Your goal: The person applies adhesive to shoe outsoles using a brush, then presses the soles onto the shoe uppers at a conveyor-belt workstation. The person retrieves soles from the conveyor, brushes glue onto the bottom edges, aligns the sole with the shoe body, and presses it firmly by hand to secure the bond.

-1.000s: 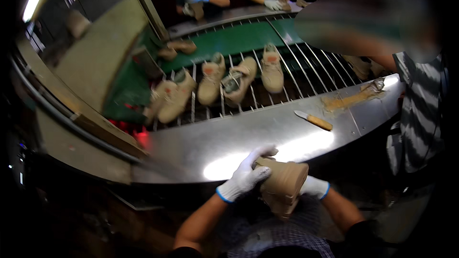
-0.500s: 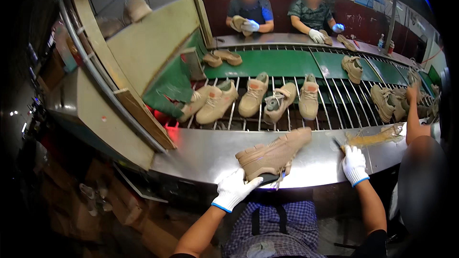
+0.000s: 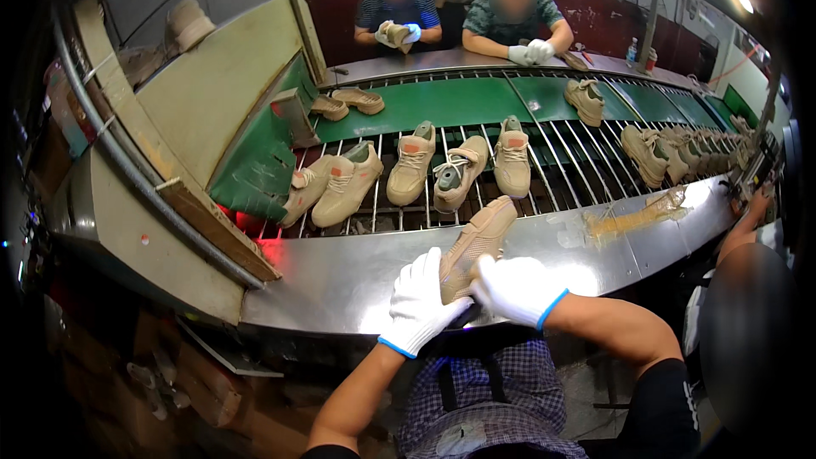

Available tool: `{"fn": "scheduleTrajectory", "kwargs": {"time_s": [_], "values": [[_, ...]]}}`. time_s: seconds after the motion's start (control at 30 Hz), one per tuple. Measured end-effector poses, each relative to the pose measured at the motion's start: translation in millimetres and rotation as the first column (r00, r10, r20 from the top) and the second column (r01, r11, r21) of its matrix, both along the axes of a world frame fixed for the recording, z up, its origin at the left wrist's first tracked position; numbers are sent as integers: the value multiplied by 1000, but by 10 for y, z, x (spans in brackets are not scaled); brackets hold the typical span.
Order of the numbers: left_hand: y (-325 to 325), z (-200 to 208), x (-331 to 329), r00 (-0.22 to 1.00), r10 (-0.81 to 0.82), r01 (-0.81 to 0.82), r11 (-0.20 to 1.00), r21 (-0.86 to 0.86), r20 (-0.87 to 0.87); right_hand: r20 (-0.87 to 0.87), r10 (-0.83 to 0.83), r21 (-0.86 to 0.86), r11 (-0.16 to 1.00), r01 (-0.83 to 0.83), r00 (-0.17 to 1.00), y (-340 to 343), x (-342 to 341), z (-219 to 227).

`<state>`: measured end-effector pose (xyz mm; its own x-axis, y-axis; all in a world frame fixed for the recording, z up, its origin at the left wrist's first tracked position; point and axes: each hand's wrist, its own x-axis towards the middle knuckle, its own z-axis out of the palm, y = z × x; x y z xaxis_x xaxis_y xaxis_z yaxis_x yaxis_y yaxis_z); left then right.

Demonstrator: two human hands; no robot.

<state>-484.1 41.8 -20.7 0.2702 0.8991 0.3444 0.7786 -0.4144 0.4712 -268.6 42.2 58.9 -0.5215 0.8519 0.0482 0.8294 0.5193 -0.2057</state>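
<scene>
Head view: we're looking down at a metal table (image 3: 331,276) curving across the middle of the frame, two white-gloved hands at work just below centre.
Held shoe (image 3: 466,259): beige, right at centre, tipped on edge with its toe pointing to the upper right and its sole side to the upper left; it sits over the table's front edge, and whether it touches the metal I cannot tell.
Left hand (image 3: 422,302): grasping the held shoe firmly, clamped around its lower left part.
Right hand (image 3: 517,287): curled in close, up against the shoe's right side; what it clasps, if anything, is hidden, so I cannot tell.
Metal bars (image 3: 548,166): running behind the table, and here's a line-up of five beige shoes (image 3: 410,172) left of centre, the fourth from the left skewed over.
Right-side shoes (image 3: 643,157): a close-packed row, stretching off toward the right edge.
Green belt (image 3: 450,102): beyond the bars, carrying two beige soles (image 3: 360,101) at upper left and a lone shoe (image 3: 585,102) at upper right.
Tan patch (image 3: 636,214): a ragged strip on the table, right of centre.
Co-workers: two at top centre, a striped top (image 3: 370,13) on the left with a beige piece (image 3: 395,35) in gloved hands, a camouflage top (image 3: 484,24) on the right.
</scene>
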Motion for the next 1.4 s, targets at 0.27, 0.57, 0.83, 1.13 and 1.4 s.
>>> {"fn": "scheduleTrajectory", "kwargs": {"time_s": [0.27,0.57,0.83,1.13,1.4], "values": [[19,20,-128,996,-78,79,996,31,-40,105,254,108,958,-265,962,-85,214,115],[119,24,-226,990,-122,124,992,12,-75,267,128,379,897,-226,955,959,672,-71],[186,222,-355,983,-129,113,986,-125,-129,5,-66,284,957,62,998,921,893,-534],[748,560,266,947,-236,211,968,-133,-218,-668,-384,125,787,605,638,-349,1273,-1504],[1043,473,1102,922,-266,195,946,-258,-282,-624,-458,134,735,664,633,-117,1353,-1542]]}}
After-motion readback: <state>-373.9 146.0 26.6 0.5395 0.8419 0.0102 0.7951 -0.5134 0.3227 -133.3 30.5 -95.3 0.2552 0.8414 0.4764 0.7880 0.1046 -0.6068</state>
